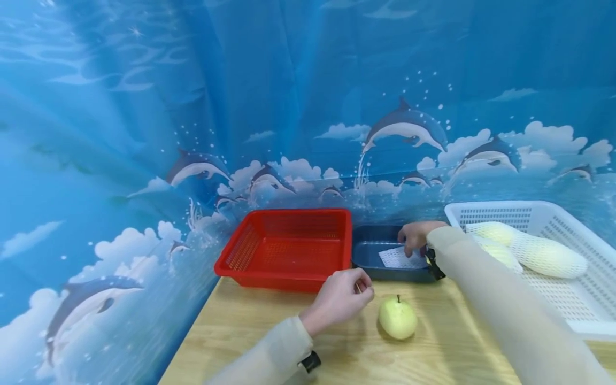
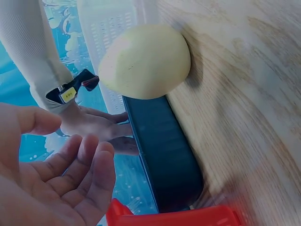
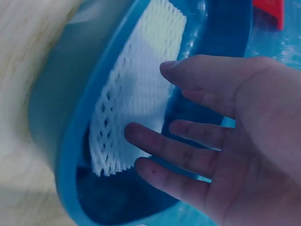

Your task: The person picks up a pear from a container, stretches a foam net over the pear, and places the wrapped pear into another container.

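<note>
My right hand (image 1: 418,235) is over the dark blue tray (image 1: 363,274), fingers spread and relaxed. Lying flat inside that tray is a white foam net sleeve (image 3: 134,94), with the fingertips right over it in the right wrist view. A bare yellow-green pear (image 1: 397,317) stands stem up on the wooden table, in front of the tray. To the left of the pear, my left hand (image 1: 340,297) hovers near the red basket's front corner. Its fingers are loosely bent with nothing between them, as the left wrist view shows.
A red plastic basket (image 1: 284,280) stands left of the tray. On the right is a white basket (image 1: 522,205) holding pale fruit in foam nets (image 1: 548,254), partly behind my right sleeve. A blue dolphin-print curtain (image 1: 298,107) hangs behind the table.
</note>
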`<state>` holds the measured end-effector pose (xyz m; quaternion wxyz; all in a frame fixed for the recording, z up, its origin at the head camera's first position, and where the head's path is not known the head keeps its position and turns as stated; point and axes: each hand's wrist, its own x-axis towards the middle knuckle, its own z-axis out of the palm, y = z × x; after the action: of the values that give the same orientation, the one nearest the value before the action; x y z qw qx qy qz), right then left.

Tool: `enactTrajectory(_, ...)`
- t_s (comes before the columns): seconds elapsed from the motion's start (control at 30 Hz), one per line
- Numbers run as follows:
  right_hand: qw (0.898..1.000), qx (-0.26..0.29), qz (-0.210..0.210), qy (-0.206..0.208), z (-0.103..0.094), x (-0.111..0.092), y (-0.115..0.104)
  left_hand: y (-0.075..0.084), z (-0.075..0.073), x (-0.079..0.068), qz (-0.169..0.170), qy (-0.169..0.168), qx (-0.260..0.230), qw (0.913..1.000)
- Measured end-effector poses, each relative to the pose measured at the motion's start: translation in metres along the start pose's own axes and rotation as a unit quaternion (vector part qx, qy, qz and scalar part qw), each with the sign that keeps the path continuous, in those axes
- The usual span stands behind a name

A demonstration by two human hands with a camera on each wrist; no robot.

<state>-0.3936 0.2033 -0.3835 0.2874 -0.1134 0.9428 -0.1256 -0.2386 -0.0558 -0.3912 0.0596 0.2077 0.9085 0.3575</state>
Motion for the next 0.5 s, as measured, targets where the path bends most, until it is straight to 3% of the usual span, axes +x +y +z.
enactTrajectory(0.3,1.0,0.016,0.016,-0.004,0.0098,0.0092,0.0066,-0.0014,0.0029,0.0006,-0.001,0.004,0.001,1.0)
enactTrajectory(0.5,0.999,-0.017,-0.028,0.018,0.0058,0.0086,0.0082,-0.0016,0.0016,-0.0004,-0.014,0.001,0.004,0.9999)
